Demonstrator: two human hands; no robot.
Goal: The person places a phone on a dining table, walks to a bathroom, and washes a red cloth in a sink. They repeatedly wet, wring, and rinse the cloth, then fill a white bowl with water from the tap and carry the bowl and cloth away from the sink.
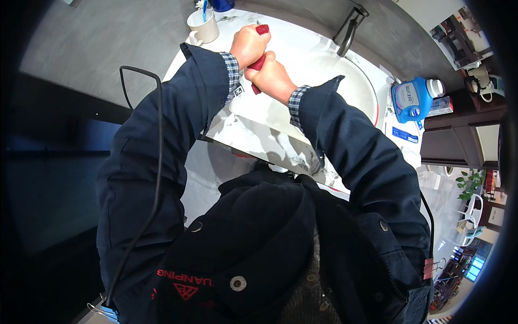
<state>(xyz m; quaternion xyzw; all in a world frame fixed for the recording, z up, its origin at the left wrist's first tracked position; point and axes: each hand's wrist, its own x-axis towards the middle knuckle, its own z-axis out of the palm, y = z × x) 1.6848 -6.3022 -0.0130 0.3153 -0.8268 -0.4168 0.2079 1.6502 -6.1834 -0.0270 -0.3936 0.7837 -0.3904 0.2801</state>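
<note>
A dark red cloth [256, 64] is bunched in both fists over the left part of a white washbasin [356, 89]. My left hand [247, 45] grips its upper part, with a short end sticking out above the fingers. Just below and to the right, my right hand [272, 77] is closed round the lower part, and another end hangs beneath it. The two hands are close together. Much of the cloth is hidden inside the fingers.
A beige mug [204, 27] holding a blue toothbrush [205, 10] stands at the back left of the marble-patterned counter [230, 129]. Behind the basin rises a dark metal faucet [349, 34]. At the right are a blue detergent bottle [412, 99], a small box [441, 106] and a blue packet [404, 135].
</note>
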